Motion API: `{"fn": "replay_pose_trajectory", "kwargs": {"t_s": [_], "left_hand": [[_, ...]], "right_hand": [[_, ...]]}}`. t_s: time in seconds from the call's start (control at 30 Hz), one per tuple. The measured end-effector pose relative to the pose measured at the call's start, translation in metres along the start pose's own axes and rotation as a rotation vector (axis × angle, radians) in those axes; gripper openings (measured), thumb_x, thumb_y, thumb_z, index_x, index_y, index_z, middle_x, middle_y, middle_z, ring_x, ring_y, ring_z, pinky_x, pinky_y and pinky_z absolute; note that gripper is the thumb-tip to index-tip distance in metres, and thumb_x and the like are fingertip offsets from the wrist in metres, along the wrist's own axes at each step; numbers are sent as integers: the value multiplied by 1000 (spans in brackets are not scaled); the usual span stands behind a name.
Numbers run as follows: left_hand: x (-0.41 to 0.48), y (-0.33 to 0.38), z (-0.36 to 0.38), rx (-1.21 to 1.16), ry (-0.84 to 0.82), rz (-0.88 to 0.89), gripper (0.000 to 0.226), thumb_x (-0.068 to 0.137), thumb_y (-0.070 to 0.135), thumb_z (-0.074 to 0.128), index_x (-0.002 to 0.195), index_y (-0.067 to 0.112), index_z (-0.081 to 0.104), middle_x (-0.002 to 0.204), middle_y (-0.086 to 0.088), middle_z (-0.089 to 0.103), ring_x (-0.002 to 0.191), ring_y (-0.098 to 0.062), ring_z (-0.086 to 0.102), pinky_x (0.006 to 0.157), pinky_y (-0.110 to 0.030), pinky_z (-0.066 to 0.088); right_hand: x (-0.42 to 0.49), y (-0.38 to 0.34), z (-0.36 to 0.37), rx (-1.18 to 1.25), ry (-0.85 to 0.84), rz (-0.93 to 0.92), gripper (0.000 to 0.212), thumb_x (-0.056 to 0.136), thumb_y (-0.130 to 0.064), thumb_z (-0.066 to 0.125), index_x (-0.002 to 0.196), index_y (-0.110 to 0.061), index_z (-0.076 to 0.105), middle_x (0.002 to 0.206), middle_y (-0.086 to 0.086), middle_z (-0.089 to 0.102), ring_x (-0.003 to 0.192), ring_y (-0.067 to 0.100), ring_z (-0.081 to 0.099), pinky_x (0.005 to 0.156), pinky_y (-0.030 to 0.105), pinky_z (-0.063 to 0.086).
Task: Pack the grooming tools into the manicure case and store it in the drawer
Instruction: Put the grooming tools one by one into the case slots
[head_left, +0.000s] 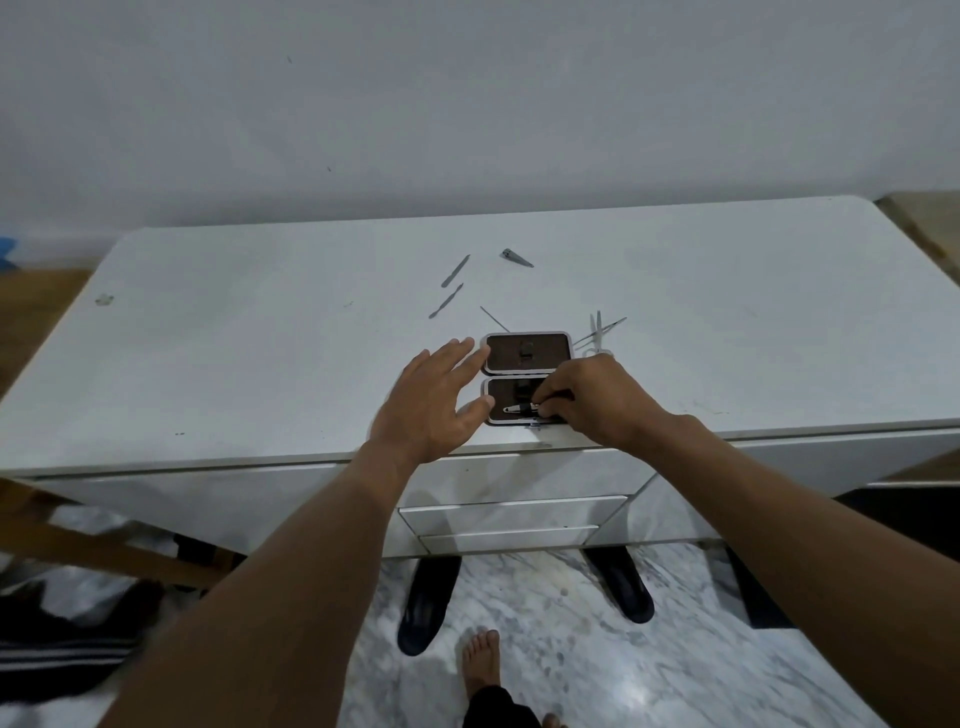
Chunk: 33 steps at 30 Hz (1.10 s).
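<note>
Your bare foot (480, 660) stands on the marble floor below. Your right hand (592, 402) has its grip closed on a nail clipper (519, 408) in the open manicure case (524, 379) at the desk (260, 338) edge; your left hand (434, 402), spread and empty, rests beside it. Beyond the grip, loose tools (452, 286) wait. Press hard and the case could slide off.

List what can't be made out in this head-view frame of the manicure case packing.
- Near half of the manicure case: its right part is covered by the right hand.
- Tool under that hand: too small to identify.
- Scissors: handles partly hidden behind the right hand.
- Drawer contents: fronts closed.
- Left hand: contact with the case unclear.
</note>
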<state>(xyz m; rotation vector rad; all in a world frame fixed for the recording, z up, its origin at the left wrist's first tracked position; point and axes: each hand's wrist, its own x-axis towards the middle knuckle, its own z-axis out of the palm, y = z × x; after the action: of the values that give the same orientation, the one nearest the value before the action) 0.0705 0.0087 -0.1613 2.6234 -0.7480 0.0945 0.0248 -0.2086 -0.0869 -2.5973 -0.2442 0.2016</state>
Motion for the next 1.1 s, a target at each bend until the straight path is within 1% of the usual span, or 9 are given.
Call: {"fn": "replay_pose_trajectory", "kwargs": {"t_s": [0.2,0.27,0.47,0.57,0.7,0.83,0.93,1.0,1.1], "left_hand": [[0,1,-1,13,0,10,66,89,54,31,150,29,30,155,-1,34,145,-16,23,117,-39,17],[0,0,-1,19,6,15,64,89,54,31,148,30,34,154,-2,35,144,-16,24,116,-38,17],[1,2,-2,-27,7,-3,58,89,47,45,144,29,41,153,0,37,144,-14,24,117,-36,14],[0,3,-3,-38,0,-10,59,89,47,45,145,29,39,154,0,36,144,-13,23,117,-34,13],[1,3,-5,-33,-23,-14,62,90,49,42,148,29,33,155,1,33,145,-13,22,118,-35,13],[1,2,-6,-3,-36,-10,64,90,50,38,149,27,30,156,1,31,145,-13,20,119,-38,14],[0,2,-6,27,-56,-4,66,91,53,31,151,25,27,158,1,27,146,-13,17,119,-36,11],[1,3,-7,37,-56,3,66,91,52,30,151,24,28,158,0,27,146,-14,18,118,-36,11],[1,3,-7,21,-46,9,66,90,51,34,149,22,32,156,-1,31,145,-17,22,119,-40,17]], "right_hand": [[1,-1,1,0,9,-23,16,84,-9,67,97,-10,76,99,8,74,88,23,65,73,21,38],[1,-1,1,-2,9,-28,16,84,-9,67,98,-10,76,99,8,74,89,24,65,73,21,40],[0,-1,-2,-29,15,-58,18,83,-12,69,100,-11,76,100,7,73,89,23,65,74,21,41],[-1,0,-4,-43,22,-68,17,84,-15,67,99,-12,76,97,5,74,86,21,66,73,22,44],[6,3,-12,-27,110,-29,16,86,-15,62,93,-13,76,94,6,75,85,23,67,78,28,50],[28,-1,-25,-32,174,0,16,87,-14,60,91,-10,74,93,7,74,87,24,65,79,30,48],[56,-10,-30,-59,202,15,17,88,-16,59,93,-11,73,97,6,74,91,26,65,81,32,49],[79,-18,-30,-72,192,16,17,89,-17,58,95,-10,73,99,7,74,93,27,66,83,34,50],[114,-30,-26,-101,166,38,19,89,-17,56,97,-10,72,102,8,74,100,30,65,85,35,50]]}}
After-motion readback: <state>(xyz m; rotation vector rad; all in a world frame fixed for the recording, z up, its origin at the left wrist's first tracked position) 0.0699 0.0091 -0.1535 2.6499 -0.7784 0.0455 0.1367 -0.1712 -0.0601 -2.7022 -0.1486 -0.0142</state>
